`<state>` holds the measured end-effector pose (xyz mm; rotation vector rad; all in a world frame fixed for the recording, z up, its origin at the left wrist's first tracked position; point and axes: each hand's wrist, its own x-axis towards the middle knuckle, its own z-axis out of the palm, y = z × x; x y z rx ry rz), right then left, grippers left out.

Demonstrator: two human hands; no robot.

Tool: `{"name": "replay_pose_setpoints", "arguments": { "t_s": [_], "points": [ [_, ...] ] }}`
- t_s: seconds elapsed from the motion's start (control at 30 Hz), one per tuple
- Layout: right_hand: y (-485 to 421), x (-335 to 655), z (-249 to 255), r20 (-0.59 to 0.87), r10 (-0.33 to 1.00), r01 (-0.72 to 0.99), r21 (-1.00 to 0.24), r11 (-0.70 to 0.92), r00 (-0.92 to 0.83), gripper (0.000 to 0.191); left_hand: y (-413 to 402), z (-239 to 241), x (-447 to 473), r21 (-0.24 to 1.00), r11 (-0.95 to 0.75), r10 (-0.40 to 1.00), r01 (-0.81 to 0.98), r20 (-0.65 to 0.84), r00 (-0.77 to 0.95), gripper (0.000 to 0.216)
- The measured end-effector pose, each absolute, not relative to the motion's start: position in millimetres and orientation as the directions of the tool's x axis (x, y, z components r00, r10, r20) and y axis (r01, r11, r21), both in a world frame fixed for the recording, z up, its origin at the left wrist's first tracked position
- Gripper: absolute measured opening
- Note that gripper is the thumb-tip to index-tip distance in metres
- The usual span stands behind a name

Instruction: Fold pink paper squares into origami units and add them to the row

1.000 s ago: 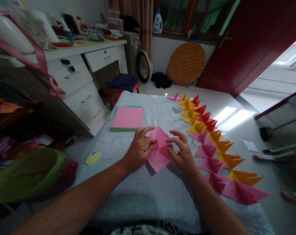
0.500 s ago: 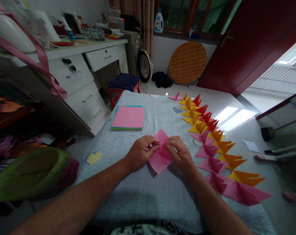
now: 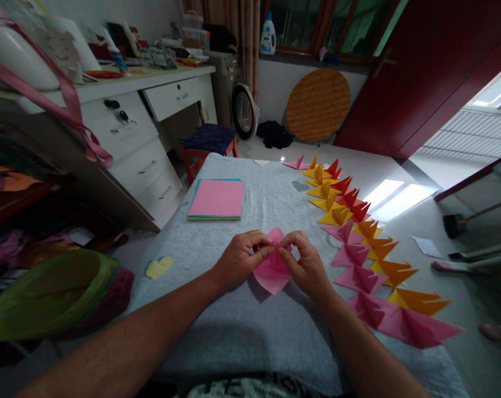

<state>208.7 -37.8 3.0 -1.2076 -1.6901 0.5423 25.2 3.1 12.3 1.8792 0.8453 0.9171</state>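
Note:
A partly folded sheet of pink origami paper (image 3: pixel 272 276) is held up just over the cloth-covered table, its near corner pointing toward me. My left hand (image 3: pixel 249 255) pinches its left side between thumb and fingers. On the opposite side my right hand (image 3: pixel 301 255) pinches it the same way, and the two thumbs almost meet over the middle. Creases at the centre are partly hidden by the fingertips. Beyond my left hand lies a stack of square paper (image 3: pixel 217 199), pink on top with blue and green edges showing.
Folded paper cranes in pink (image 3: pixel 360 279), yellow (image 3: pixel 335 214), orange (image 3: pixel 393 272) and red (image 3: pixel 360 210) line the table's right side. A pale blue cloth (image 3: pixel 217 331) covers the table. A green-lined bin (image 3: pixel 47 298) stands at the left, and a stool (image 3: pixel 209 138) beyond the far edge.
Both hands have drawn slightly closer together. The pink paper's sides have come inward, so it looks narrower and more cupped, with its far corner lower than before.

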Motion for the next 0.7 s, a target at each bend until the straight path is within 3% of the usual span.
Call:
{"name": "replay_pose_setpoints", "arguments": {
  "t_s": [0.4,0.57,0.63,0.7],
  "points": [
    [-37.9,208.8,4.1,0.422,0.904,0.428,-0.807,0.408,-0.066,0.013,7.9,14.8,27.6,0.935,-0.294,0.874,0.196,0.181,0.451,0.017],
    [-41.8,211.8,5.3,0.469,0.883,0.442,-0.789,0.426,-0.015,0.042,20.3,2.9,27.7,0.989,-0.057,0.922,0.137,0.0,0.386,0.023],
    [-43.6,212.0,7.1,0.49,0.869,0.468,-0.753,0.464,-0.074,0.055,25.7,-2.1,27.8,0.991,-0.024,0.921,0.129,-0.028,0.388,0.025],
    [-45.0,211.4,8.8,0.488,0.858,0.492,-0.714,0.498,-0.16,0.055,29.7,-4.5,28.5,0.99,-0.022,0.918,0.136,-0.034,0.396,0.024]
  ]
}}
